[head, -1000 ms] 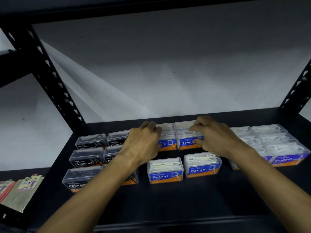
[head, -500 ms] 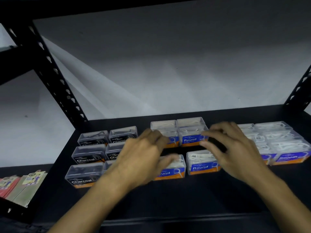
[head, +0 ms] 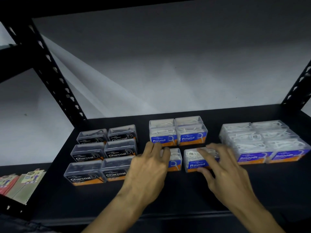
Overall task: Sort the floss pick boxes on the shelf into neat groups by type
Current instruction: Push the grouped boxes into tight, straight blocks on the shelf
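Head view: we see both hands, the left hand point(head: 148, 172) and right hand point(head: 223, 175), drawn back from the far row, fingers released, onto the near clear-plastic blue-labelled Round boxes point(head: 198, 160), apparently squaring that group.

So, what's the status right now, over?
Left hand and right hand open, on the two front Round boxes. Charcoal group left, Smooth group right, both tidy. Nothing in the way.

Colourful flat packets point(head: 20, 184) lower left; perforated black upright point(head: 55, 76); grey wall point(head: 168, 56) behind.
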The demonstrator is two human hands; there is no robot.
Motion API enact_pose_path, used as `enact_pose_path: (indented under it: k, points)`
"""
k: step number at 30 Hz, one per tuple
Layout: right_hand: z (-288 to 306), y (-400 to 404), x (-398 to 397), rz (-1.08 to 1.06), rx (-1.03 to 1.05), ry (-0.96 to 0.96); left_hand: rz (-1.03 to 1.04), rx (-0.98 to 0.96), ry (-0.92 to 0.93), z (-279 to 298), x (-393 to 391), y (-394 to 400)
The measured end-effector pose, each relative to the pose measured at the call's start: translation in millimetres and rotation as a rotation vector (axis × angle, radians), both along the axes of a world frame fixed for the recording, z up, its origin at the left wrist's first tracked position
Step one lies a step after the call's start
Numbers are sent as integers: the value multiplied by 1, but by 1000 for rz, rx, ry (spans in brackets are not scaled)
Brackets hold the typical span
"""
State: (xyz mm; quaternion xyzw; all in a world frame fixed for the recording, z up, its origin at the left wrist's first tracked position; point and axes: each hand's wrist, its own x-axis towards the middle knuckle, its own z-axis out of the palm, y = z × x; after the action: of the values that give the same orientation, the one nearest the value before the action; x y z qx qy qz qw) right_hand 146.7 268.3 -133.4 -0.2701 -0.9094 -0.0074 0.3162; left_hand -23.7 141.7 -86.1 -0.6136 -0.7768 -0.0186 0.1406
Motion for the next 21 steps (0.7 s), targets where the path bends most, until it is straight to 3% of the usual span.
enact_pose_path:
  k: [21]
  points:
    - [-16,23,-27,-82,-46,140,167,114,-57,-9,8,31]
